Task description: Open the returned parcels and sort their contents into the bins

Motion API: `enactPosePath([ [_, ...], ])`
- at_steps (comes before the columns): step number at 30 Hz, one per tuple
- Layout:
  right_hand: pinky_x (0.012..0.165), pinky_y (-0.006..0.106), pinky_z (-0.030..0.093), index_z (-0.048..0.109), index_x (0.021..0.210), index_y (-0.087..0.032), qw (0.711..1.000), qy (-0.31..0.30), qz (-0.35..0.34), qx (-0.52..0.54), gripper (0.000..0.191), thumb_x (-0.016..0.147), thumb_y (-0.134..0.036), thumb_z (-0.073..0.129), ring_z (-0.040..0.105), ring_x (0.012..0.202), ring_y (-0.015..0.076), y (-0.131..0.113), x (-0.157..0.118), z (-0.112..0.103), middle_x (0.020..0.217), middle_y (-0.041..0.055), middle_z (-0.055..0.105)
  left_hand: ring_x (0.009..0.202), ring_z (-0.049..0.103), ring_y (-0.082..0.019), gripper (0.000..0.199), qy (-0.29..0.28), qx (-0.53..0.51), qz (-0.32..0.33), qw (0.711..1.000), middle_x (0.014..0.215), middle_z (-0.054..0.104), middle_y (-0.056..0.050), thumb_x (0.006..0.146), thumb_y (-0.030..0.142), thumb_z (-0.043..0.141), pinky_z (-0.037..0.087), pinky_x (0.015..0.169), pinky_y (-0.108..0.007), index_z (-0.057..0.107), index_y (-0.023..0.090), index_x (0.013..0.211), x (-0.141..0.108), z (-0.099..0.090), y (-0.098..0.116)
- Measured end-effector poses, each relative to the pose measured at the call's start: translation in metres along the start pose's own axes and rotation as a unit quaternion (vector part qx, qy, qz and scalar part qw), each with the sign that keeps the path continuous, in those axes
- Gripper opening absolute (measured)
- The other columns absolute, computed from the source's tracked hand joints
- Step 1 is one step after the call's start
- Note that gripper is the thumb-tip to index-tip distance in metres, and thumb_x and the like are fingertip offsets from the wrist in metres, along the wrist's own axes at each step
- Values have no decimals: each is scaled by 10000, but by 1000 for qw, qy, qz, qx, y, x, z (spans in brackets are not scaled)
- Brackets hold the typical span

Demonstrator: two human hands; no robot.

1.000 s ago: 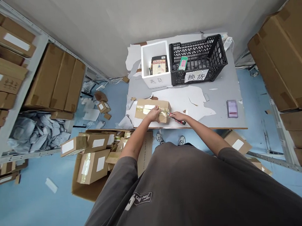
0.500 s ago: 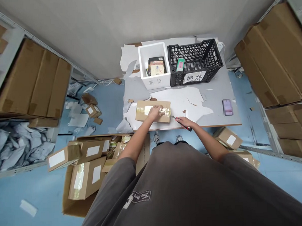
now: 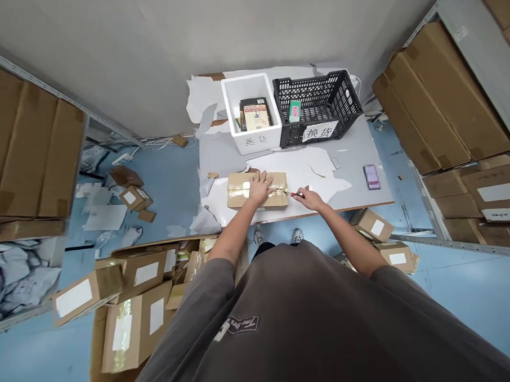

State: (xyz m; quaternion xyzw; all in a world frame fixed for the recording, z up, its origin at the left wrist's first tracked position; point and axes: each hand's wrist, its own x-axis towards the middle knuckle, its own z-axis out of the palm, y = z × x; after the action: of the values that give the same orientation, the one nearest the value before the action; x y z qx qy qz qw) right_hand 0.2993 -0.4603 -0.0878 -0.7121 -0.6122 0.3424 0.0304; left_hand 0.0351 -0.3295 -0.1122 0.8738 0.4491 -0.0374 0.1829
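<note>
A taped cardboard box (image 3: 237, 198) lies flat near the front edge of the table, with a white label and shiny clear tape along its top. My left hand (image 3: 261, 188) rests on the box, fingers spread over the label and tape. My right hand (image 3: 310, 200) is closed around a red and black utility knife (image 3: 296, 195). The knife points left, its tip at the taped right end of the box. Whether the blade is in the tape is too small to tell.
Behind the box stand a white foam bin (image 3: 257, 141) with packaged goods and a black plastic crate (image 3: 349, 119) holding a green packet. A phone (image 3: 371, 177) lies at the table's right. A large carton (image 3: 97, 355) full of parcels is at lower left; shelves of boxes (image 3: 441, 98) flank both sides.
My right hand has brought the knife left and up to the box's right end. The left hand's fingers have spread on the box. The whole view has shifted slightly.
</note>
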Motion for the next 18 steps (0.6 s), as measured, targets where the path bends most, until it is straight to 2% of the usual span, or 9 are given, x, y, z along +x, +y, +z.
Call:
enactPosePath([
  [7,868,350,467,677,1324,-240,995,39,-36,-80,310,1164,-471,546,713,1099,310,-12,11,1,1315,138,786,1763,241,-401,585,67,-20,-17,997,1819,429,-186,1167,461,510,161,1423,-672,595,183,1674,-11,24,7],
  [18,841,336,455,689,1307,-254,984,41,-90,-147,292,1177,-475,549,676,1195,309,-2,19,-6,1291,135,759,1736,315,-416,521,117,-33,-22,992,1745,520,-222,1171,416,525,169,1398,-759,645,174,1616,-17,45,12],
])
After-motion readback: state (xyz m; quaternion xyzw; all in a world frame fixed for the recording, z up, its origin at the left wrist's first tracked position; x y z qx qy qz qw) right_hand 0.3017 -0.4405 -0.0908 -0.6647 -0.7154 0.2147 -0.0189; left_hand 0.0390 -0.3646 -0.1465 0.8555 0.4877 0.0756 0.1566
